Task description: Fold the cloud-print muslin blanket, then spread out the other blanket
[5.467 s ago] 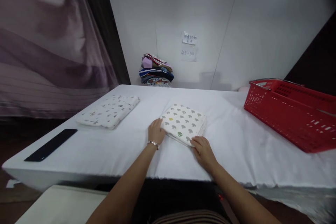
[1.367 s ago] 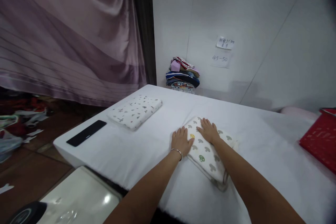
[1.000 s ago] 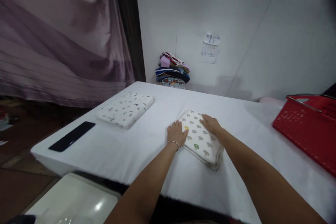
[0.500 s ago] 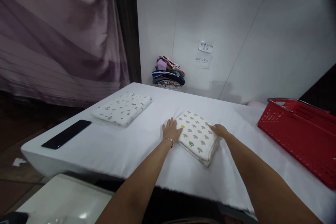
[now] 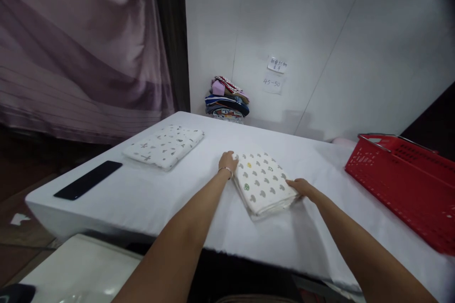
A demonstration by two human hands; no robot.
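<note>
On the table, the mushroom cloth has just turned a bit. The left hand, spread before, now pinches its left corner; the right hand pinches its right. So it seems held, not patted.

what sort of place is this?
Likely a makeshift textile workroom: a folded mushroom-print cloth lies on a white-covered table, with a stack of folded fabrics beyond it.

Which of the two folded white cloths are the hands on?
The mushroom-print cloth: the left hand holds one corner, the right hand another. The other cloth, beside the flat black object, lies untouched.
</note>
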